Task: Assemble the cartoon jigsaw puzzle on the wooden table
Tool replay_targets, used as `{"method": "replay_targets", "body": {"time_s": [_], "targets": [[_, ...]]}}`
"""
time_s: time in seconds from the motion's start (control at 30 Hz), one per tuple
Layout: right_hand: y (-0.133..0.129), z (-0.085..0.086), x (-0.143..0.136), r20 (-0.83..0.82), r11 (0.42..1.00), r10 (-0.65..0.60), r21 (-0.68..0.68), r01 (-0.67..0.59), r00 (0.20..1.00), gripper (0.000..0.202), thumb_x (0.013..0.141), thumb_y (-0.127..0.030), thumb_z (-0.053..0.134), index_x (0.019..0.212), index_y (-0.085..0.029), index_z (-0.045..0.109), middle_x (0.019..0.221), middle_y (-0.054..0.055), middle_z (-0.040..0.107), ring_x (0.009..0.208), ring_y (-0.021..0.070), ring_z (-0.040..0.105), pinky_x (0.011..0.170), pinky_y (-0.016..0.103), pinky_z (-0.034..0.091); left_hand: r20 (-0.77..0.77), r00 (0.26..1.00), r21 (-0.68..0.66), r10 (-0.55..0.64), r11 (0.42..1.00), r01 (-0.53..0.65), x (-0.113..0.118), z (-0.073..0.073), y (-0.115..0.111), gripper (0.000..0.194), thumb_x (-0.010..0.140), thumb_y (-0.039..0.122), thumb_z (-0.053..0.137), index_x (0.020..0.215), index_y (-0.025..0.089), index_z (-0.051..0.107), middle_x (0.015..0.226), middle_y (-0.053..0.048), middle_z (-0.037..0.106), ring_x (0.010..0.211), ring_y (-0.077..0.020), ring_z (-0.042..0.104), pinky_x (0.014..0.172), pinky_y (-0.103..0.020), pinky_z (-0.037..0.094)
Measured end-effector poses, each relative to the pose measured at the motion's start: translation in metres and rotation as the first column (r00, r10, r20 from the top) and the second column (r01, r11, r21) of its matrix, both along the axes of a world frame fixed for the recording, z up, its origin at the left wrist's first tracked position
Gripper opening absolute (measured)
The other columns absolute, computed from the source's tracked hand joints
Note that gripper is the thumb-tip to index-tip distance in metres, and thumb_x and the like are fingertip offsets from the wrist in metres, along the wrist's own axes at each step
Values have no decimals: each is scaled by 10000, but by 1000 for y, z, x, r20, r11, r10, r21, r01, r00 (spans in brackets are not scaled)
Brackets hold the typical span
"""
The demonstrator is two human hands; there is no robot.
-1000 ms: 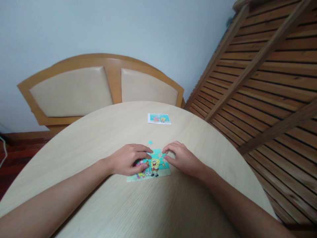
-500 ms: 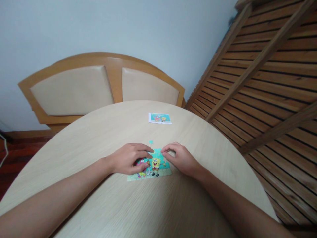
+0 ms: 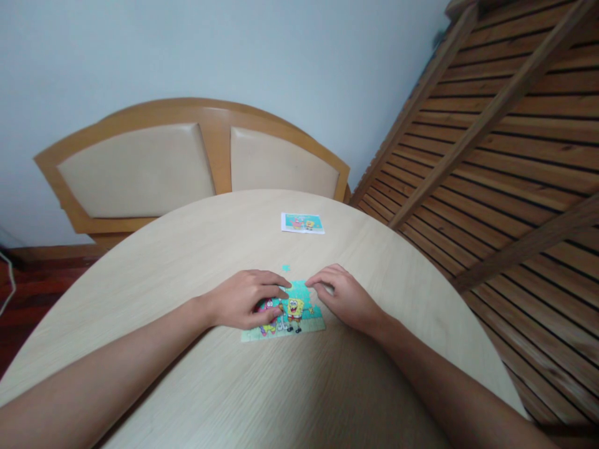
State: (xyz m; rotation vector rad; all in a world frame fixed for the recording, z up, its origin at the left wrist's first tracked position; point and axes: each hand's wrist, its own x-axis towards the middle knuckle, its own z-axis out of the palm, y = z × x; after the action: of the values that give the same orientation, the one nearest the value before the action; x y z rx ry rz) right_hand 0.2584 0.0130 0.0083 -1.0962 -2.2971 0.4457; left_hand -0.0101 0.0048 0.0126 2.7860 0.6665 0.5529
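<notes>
A cartoon jigsaw puzzle [image 3: 306, 325] with a turquoise background lies on the round table, mostly joined together. My left hand [image 3: 248, 299] rests flat over its left part, fingers apart, covering the upper left of the picture. At the upper right edge of the puzzle, my right hand [image 3: 345, 296] has its thumb and forefinger pinched together. Whatever sits between those fingertips is too small or hidden to make out. A notch in the puzzle's right side shows bare table near this hand. One loose turquoise puzzle piece [image 3: 286, 268] lies just beyond the puzzle.
Farther back on the pale wooden table [image 3: 196, 243] lies a small reference picture card [image 3: 303, 223] with the same cartoon figures. Behind the table stands a bench back with cream padding [image 3: 140, 171]. Slatted wood [image 3: 491, 143] leans along the right side.
My right hand's fingertips have shifted very slightly at the puzzle's upper right edge. My left hand stays where it was.
</notes>
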Motion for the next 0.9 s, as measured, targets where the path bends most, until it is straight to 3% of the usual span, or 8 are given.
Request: {"method": "replay_targets", "body": {"time_s": [0.1, 0.2, 0.43, 0.57, 0.9], "targets": [[1, 0, 2, 25, 999, 31, 27, -32, 999, 259, 895, -67, 533, 962, -202, 743, 980, 51, 742, 1010, 231, 611, 944, 411, 462, -8, 1000, 6, 2, 1000, -2, 0, -1, 0, 284, 944, 365, 540, 1117, 185, 674, 1257, -117, 681, 1129, -269, 664, 995, -427, 535], [0, -1, 3, 68, 995, 80, 52, -83, 994, 346, 918, -63, 462, 1122, -199, 707, 1120, 69, 717, 1106, 236, 580, 997, 434, 441, -15, 1000, 6, 7, 1000, -7, 0, 0, 0, 286, 948, 370, 536, 1117, 184, 672, 1264, -117, 677, 1134, -269, 662, 1001, -423, 530], [3, -8, -4, 219, 983, 178, 6, -183, 959, 575, 915, -89, 363, 1483, -142, 440, 1488, 111, 522, 1406, 236, 405, 1159, 467, 320, -11, 1000, 9, 1, 1000, -1, 1, 0, 1, 262, 936, 355, 550, 1095, 184, 669, 1260, -114, 676, 1148, -272, 652, 998, -424, 529], [6, -7, -9, 295, 976, 214, -26, -216, 931, 648, 888, -99, 372, 1536, -133, 365, 1548, 100, 457, 1442, 238, 361, 1174, 456, 301, -13, 1000, 16, 4, 1000, -4, 1, 0, 1, 251, 935, 347, 543, 1078, 183, 669, 1236, -110, 686, 1135, -273, 655, 988, -435, 534], [4, 3, -14, 346, 983, 180, -20, -185, 921, 671, 853, -116, 396, 1524, -142, 391, 1552, 77, 452, 1366, 239, 412, 1143, 433, 316, -8, 1000, 23, -4, 1000, 4, 2, 0, 2, 243, 935, 342, 539, 1079, 189, 661, 1239, -112, 678, 1126, -263, 654, 989, -421, 531]]}}
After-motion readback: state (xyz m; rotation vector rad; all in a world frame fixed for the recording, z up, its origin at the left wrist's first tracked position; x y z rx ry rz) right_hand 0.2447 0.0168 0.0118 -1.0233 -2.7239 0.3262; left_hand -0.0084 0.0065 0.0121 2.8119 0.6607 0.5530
